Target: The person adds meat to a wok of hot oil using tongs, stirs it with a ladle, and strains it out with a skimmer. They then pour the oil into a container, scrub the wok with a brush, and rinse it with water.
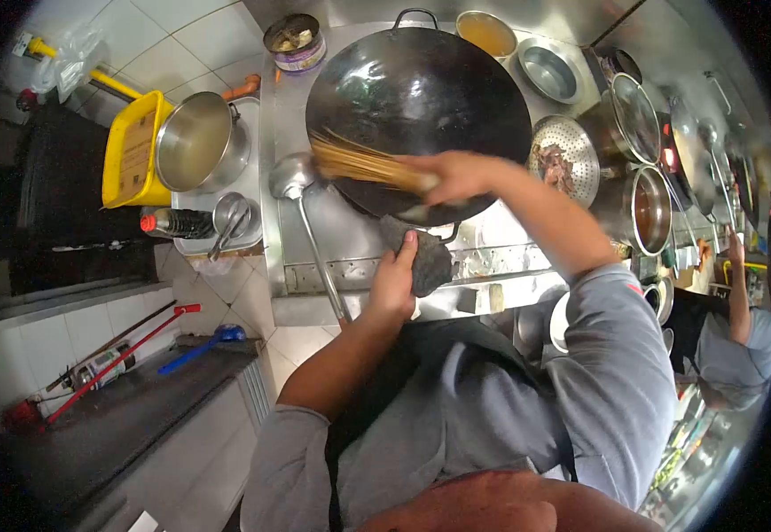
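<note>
Gripping the bamboo brush (363,164) in your closed right hand (461,176), you have its bristles inside the wok (421,89) in the head view. Your left hand (394,279) clamps a dark cloth (430,262) at the wok's near handle. If that cloth slips, the wok could tip, or hot metal could burn you.

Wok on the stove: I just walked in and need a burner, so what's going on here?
A person stands at the stove, the right hand holding a bamboo brush whose bristles lie inside the dark wok. The left hand grips a dark cloth at the wok's near handle. No food shows in the wok. A ladle lies beside it on the left, and a strainer with food sits on the right.
</note>
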{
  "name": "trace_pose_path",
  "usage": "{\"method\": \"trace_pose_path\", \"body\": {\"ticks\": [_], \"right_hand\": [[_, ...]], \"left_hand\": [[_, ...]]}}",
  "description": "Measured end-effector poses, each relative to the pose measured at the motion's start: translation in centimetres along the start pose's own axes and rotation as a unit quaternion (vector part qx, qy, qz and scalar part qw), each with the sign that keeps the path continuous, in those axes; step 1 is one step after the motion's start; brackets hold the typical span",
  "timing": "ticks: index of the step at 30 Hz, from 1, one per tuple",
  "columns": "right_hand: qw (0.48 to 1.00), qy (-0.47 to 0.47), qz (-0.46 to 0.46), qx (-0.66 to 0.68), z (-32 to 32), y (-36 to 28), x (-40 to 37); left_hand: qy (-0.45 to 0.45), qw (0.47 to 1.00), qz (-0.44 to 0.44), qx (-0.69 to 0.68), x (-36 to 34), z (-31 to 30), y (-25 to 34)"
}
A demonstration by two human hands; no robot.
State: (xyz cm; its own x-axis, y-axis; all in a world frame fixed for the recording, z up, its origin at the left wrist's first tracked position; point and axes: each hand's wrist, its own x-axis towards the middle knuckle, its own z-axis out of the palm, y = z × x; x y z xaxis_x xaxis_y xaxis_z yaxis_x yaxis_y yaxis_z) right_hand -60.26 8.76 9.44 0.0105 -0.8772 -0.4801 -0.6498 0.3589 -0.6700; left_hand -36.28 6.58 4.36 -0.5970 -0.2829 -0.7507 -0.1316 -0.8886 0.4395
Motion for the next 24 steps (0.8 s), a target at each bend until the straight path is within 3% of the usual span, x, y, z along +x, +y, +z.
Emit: {"method": "trace_pose_path", "body": {"ticks": [1, 2, 3, 4, 6, 8, 9, 12, 13, 16, 17, 18, 19, 20, 22, 24], "right_hand": [[0.997, -0.010, 0.028, -0.076, -1.7, 3.5, -1.3], [0.962, -0.061, 0.161, -0.213, -3.8, 7.5, -1.8], [0.885, 0.086, 0.346, -0.301, -4.8, 7.8, -3.4], [0.857, 0.308, 0.315, -0.269, -5.3, 7.6, -4.9], [0.847, 0.351, 0.298, -0.266, -4.9, 5.3, -6.0], [0.927, 0.185, 0.119, -0.303, -3.0, 5.2, -6.3], [0.928, 0.184, 0.123, -0.299, -2.9, 5.9, -6.1], [0.844, 0.296, 0.320, -0.312, -4.3, 7.7, -5.1], [0.844, 0.299, 0.318, -0.314, -4.6, 7.4, -5.0], [0.923, 0.107, 0.180, -0.322, -5.4, 4.0, -6.5], [0.977, 0.010, -0.033, -0.211, -7.4, -1.6, -9.8], [0.978, 0.009, -0.033, -0.208, -7.2, 2.1, -8.4], [0.930, 0.155, 0.143, -0.300, -6.8, 8.7, -5.6], [0.823, 0.292, 0.311, -0.375, -6.7, 12.2, -3.9], [0.770, 0.523, 0.267, -0.249, -8.8, 8.8, -2.9], [0.713, 0.656, 0.215, -0.122, -7.3, 6.5, 0.8]], "left_hand": [[-0.004, 1.000, -0.002, 0.000, 0.1, -0.2, -0.3], [-0.014, 1.000, 0.000, -0.013, 0.7, -0.4, -0.5], [-0.021, 0.999, -0.002, -0.024, 0.8, -0.5, -0.7], [-0.023, 1.000, -0.004, -0.021, 0.3, -0.6, -0.9], [-0.039, 0.998, 0.029, -0.049, 0.6, -0.2, -0.8], [-0.043, 0.997, 0.025, -0.052, 0.8, -0.2, -0.3], [-0.049, 0.997, 0.017, -0.055, 0.8, -0.1, -0.3], [-0.040, 0.998, -0.001, -0.048, -0.2, 0.1, -0.6], [-0.025, 0.999, 0.004, -0.041, -0.2, 0.3, -0.3], [-0.003, 0.999, 0.018, -0.038, -0.2, 0.3, -0.3], [-0.004, 0.999, 0.017, -0.037, 0.1, 0.3, -0.4], [-0.029, 0.999, 0.012, -0.044, 0.3, 0.0, -0.5], [-0.053, 0.997, 0.009, -0.051, 0.3, -0.4, -0.5], [-0.051, 0.997, 0.010, -0.049, -0.1, -0.4, -0.3], [0.004, 1.000, 0.008, -0.010, -0.6, 0.4, 0.4], [-0.016, 1.000, 0.009, -0.021, -0.5, 0.5, 0.5]]}}
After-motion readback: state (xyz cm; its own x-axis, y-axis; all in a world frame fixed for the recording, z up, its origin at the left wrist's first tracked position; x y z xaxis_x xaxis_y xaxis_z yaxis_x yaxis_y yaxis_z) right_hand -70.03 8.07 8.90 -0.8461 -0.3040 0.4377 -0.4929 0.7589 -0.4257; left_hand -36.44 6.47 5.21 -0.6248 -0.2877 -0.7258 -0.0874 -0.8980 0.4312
